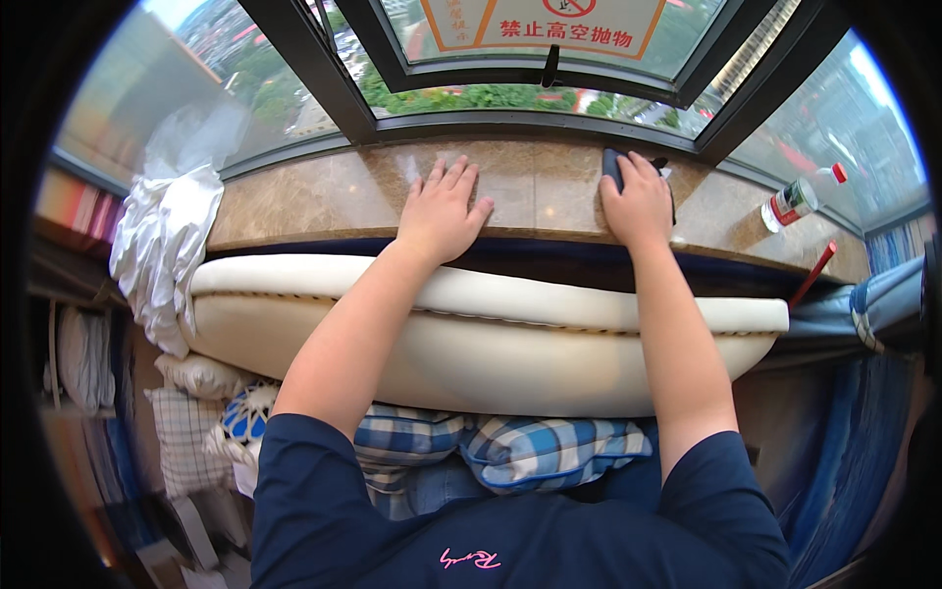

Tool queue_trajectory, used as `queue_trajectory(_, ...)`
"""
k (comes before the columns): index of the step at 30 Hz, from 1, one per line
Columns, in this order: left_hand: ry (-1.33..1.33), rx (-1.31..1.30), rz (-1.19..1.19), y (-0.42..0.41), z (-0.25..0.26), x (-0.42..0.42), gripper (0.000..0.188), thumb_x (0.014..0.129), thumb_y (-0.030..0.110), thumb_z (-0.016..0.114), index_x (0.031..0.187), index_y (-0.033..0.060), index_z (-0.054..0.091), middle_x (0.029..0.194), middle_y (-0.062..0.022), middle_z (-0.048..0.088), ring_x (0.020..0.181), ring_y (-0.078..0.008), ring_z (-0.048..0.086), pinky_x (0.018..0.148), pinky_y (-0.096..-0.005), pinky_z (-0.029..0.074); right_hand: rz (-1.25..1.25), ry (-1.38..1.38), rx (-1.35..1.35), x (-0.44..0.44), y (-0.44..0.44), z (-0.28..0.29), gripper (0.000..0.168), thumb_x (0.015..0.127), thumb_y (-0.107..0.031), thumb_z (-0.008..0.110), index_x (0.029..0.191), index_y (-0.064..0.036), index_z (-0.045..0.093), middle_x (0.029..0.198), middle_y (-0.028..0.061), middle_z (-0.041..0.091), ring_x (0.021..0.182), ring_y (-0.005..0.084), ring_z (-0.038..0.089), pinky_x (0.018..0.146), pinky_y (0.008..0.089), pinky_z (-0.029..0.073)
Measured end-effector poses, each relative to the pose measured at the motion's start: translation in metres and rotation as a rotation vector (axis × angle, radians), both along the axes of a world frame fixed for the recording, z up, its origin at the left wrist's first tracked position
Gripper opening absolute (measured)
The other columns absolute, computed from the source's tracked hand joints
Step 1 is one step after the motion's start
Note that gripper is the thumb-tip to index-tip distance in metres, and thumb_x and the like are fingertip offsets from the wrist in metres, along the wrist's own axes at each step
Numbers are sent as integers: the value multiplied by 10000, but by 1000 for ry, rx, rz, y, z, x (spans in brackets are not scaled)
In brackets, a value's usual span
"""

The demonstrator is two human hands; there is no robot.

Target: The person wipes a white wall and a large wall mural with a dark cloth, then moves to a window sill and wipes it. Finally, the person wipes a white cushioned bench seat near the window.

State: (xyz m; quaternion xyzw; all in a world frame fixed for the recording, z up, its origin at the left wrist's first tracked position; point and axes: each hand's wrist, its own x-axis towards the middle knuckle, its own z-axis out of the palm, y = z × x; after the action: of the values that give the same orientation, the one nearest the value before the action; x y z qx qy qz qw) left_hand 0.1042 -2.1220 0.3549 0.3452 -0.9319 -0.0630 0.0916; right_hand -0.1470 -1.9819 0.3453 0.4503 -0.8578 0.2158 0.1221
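Observation:
My left hand (pixel 443 210) lies palm down on the brown marble windowsill (pixel 508 177), fingers spread, holding nothing. To its right, my right hand (pixel 639 199) rests over a dark flat object (pixel 611 166) on the same sill; part of that object is hidden beneath the palm, and what it is cannot be told. Both forearms reach across the back of a cream leather sofa (pixel 515 364). A plastic bottle with a red cap (pixel 795 202) is on the sill, right of my right hand.
A dark-framed window (pixel 471 121) with a handle (pixel 550 68) and a sign bearing writing rises behind the sill. Crumpled white cloth (pixel 165 235) hangs over its left end. Checked cushions (pixel 556 450) lie below the sofa back. A red stick (pixel 813 274) and a tied curtain (pixel 831 313) are at right.

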Motion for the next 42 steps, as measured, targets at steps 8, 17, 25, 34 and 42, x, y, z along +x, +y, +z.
queue_trajectory(8,-40,19,-17,12,-4,-23,675,987,505,326,1517,89,292,1600,-91,234,1481,-322,170,1162,-601,103,-135,118,294,11,-8,-9,518,963,-308,391,1414,-61,456,1510,119,407,1397,283,376,1143,502,269)
queue_trajectory(17,-39,34,3,11,-7,-17,586,1009,395,302,1511,93,305,1594,-89,247,1477,-329,180,1163,-602,105,98,-38,270,95,-60,2,529,978,-336,365,1447,-97,431,1531,87,385,1436,247,317,1176,460,211)
queue_trajectory(25,-35,37,31,10,-5,-22,612,997,421,323,1515,97,294,1596,-80,245,1478,-314,186,1175,-571,122,-191,-51,325,8,-10,1,548,987,-371,353,1465,-108,407,1553,92,348,1445,266,295,1166,472,227)
queue_trajectory(34,-43,-70,56,6,-11,-18,596,989,426,354,1502,125,334,1583,-70,284,1466,-302,230,1171,-561,156,208,-34,293,90,-61,3,544,992,-348,342,1469,-92,396,1563,79,331,1455,242,280,1187,442,192)
queue_trajectory(42,-65,-96,46,8,-9,-16,592,986,416,366,1500,123,340,1574,-69,303,1463,-314,234,1167,-559,166,-75,-44,343,9,-13,7,548,998,-338,320,1481,-86,373,1572,78,315,1457,244,278,1182,459,204)
